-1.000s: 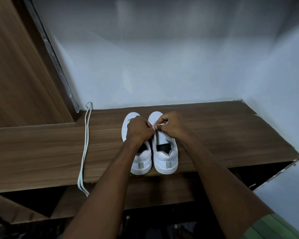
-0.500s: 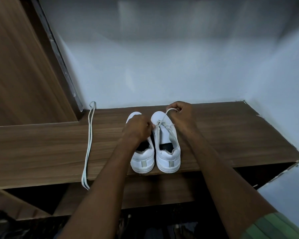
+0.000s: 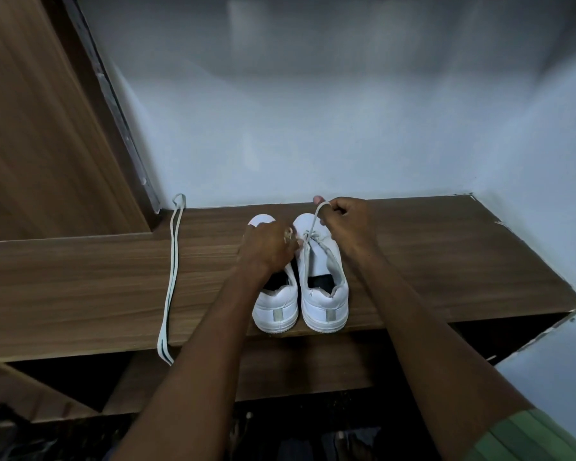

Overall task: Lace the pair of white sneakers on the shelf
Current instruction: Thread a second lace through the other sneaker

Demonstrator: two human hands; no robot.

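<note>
Head view: right sneaker (image 3: pixel 325 287) (white, heel toward camera) barely laced.

2 bare forearms in view, no watch, ring or glove on left hand (image 3: pixel 268 249) or right hand (image 3: pixel 348 224). Right arm carries a green sleeve (image 3: pixel 532 437) at the upper arm, with faint darker stripes or folds running along it. Left arm bare as far as frame edge. Nails short, pale.
</note>
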